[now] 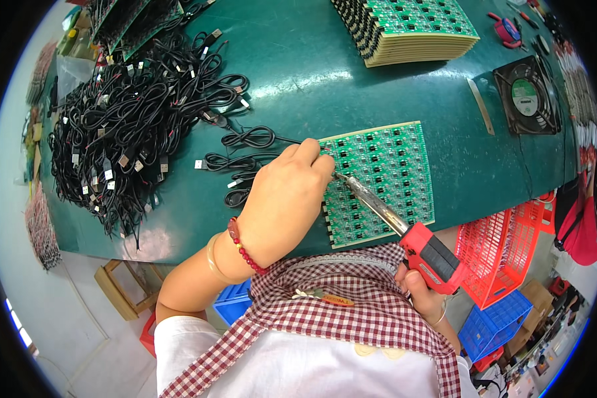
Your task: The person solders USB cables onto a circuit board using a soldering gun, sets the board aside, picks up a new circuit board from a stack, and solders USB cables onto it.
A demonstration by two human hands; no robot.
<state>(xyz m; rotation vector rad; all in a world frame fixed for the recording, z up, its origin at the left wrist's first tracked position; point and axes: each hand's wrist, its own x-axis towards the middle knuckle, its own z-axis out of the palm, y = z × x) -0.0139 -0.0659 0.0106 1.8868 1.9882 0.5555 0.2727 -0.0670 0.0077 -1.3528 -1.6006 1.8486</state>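
Observation:
My left hand [292, 192], a bracelet and bangle at its wrist, is closed in a pinch at the left edge of a green circuit board panel [381, 182]. Black USB cables [249, 137] run in from the left to it, and the cable end between the fingertips is mostly hidden. In my right hand [423, 295] is a soldering iron [438, 259] with a red and black handle. Its metal barrel slants up and left across the panel, the tip close beside my left fingertips. Whether the tip touches the board I cannot tell.
A large heap of black USB cables [126, 132] covers the left of the green table [285, 79]. Stacked circuit panels [418, 40] stand at the back. To the right are a metal strip [481, 106] and a black fan [527, 96]. Red [504, 245] and blue crates [494, 325] sit below the table.

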